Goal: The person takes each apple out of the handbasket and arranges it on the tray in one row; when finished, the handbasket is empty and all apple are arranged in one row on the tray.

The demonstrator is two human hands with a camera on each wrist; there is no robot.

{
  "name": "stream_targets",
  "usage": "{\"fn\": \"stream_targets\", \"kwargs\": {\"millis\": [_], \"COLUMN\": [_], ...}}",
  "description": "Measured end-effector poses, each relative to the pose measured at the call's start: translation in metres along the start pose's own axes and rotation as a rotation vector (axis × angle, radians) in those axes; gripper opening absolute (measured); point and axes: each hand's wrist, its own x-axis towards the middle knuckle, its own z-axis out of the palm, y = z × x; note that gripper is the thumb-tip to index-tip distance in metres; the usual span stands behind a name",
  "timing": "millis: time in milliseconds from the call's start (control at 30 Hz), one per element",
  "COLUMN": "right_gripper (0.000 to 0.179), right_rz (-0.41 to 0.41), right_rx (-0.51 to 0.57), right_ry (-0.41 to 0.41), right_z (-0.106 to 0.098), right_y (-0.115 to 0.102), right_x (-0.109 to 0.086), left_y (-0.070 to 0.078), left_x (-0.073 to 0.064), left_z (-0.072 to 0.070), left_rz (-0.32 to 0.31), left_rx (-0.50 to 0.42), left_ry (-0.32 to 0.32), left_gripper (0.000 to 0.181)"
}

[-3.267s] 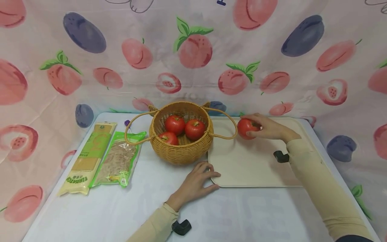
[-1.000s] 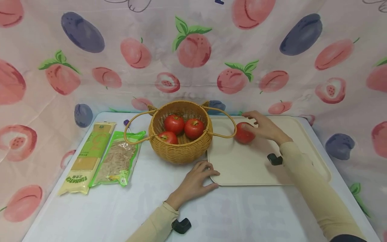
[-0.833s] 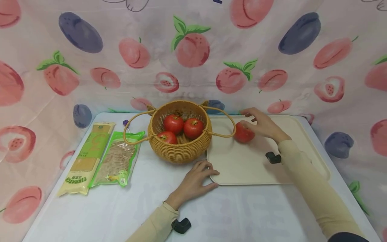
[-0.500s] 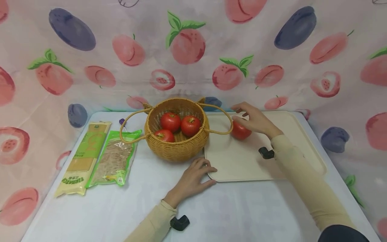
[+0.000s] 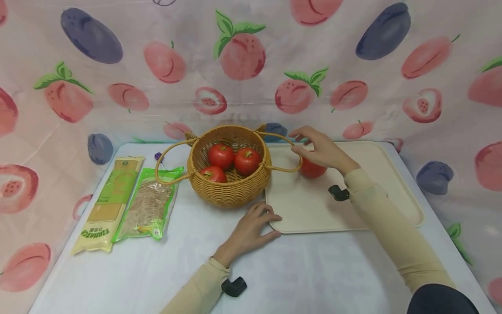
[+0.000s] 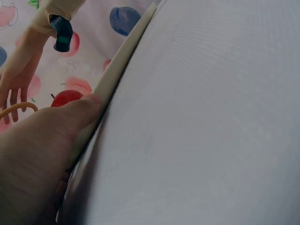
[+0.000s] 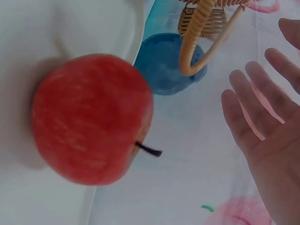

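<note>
In the head view, a red apple (image 5: 312, 169) sits on the beige tray (image 5: 313, 209) near its back left. My right hand (image 5: 323, 150) hovers over it with fingers stretched toward the right handle of the wicker basket (image 5: 231, 196). The right wrist view shows that hand's spread fingers (image 7: 267, 98) apart from the apple (image 7: 91, 119), holding nothing. My left hand (image 5: 249, 233) rests at the tray's front left corner, its fingers relaxed. In the left wrist view, its thumb (image 6: 82, 110) lies along the tray edge. Three red apples (image 5: 247, 162) lie inside the basket.
Left of the basket lie a yellow-green packet of noodles (image 5: 107, 205) and a clear-and-green food packet (image 5: 147, 205). Behind them is a small purple lollipop (image 5: 158, 156). A fruit-print cloth (image 5: 251, 104) hangs directly behind the table. The basket's looped handles stick out on both sides.
My right hand has let go of the apple, which stays on the tray, and has moved left and up toward the basket handle. My left hand stays put. The head view shifts slightly.
</note>
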Motion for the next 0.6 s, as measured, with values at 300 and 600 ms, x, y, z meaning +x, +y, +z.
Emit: {"fn": "stream_targets", "kwargs": {"millis": [300, 600], "right_gripper": [0.039, 0.033], "right_rz": [-0.079, -0.187], "right_rx": [-0.021, -0.019], "right_ry": [-0.015, -0.014], "right_z": [0.002, 0.008], "right_y": [-0.014, -0.023], "right_x": [0.012, 0.022], "left_y": [0.0, 0.0], "left_x": [0.0, 0.0], "left_z": [0.001, 0.002], "left_rz": [-0.01, -0.012], "left_rx": [-0.009, -0.008], "left_ry": [-0.008, -0.003], "left_gripper": [0.036, 0.035]}}
